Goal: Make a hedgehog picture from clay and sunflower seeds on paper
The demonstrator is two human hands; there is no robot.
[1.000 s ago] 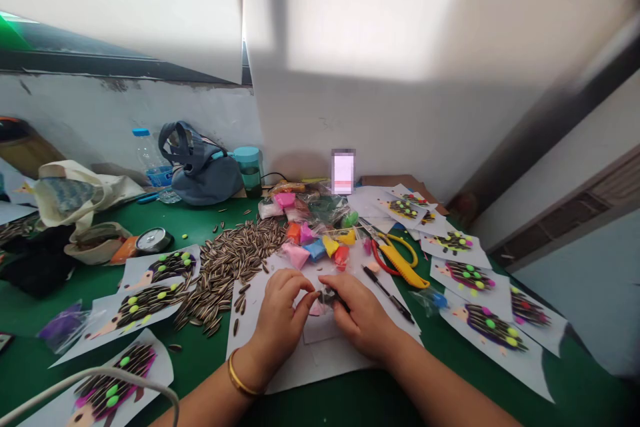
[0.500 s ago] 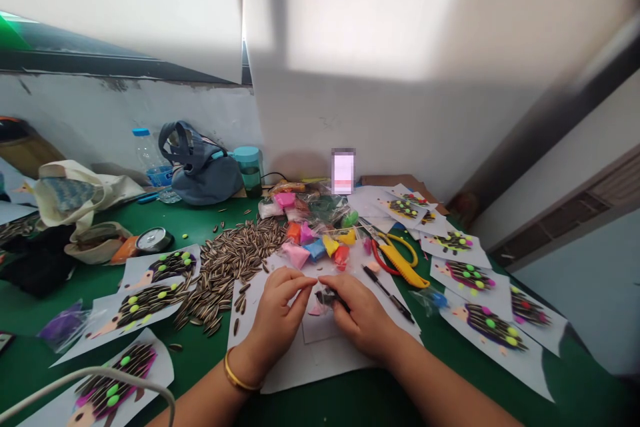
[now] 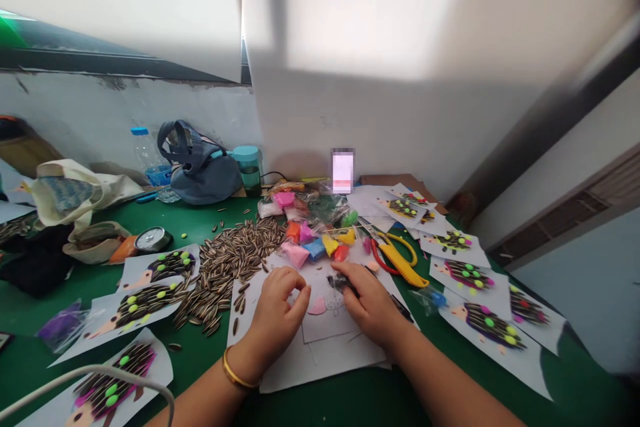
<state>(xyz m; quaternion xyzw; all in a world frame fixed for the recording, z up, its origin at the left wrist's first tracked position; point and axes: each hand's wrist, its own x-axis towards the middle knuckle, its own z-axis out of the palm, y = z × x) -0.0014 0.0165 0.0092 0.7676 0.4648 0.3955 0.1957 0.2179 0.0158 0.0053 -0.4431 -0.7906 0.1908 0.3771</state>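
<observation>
My left hand [image 3: 281, 303] is over the white paper [image 3: 285, 373], thumb and fingers curled together, and what they hold, if anything, is too small to make out. On the right, my right hand [image 3: 367, 303] is closed around a small dark packet [image 3: 336, 281] in clear plastic. Between the hands a flat pink piece [image 3: 317, 307] lies on the paper beside a pencil-drawn outline. A black pen [image 3: 401, 307] lies partly hidden behind my right hand. Sunflower seeds [image 3: 235, 260] are heaped left of the paper.
Colourful clay packets [image 3: 315, 249] lie behind the paper, with yellow-handled scissors [image 3: 403, 265] to their right. Seed-covered hedgehog pictures [image 3: 493, 325] line both sides. At the back stand a phone [image 3: 343, 172], a blue bag [image 3: 205, 177], a teal-lidded jar [image 3: 249, 170] and a bottle [image 3: 150, 160].
My hands have moved apart, the right one to the right with the dark packet. More of the pink piece and the drawn outline now shows between them.
</observation>
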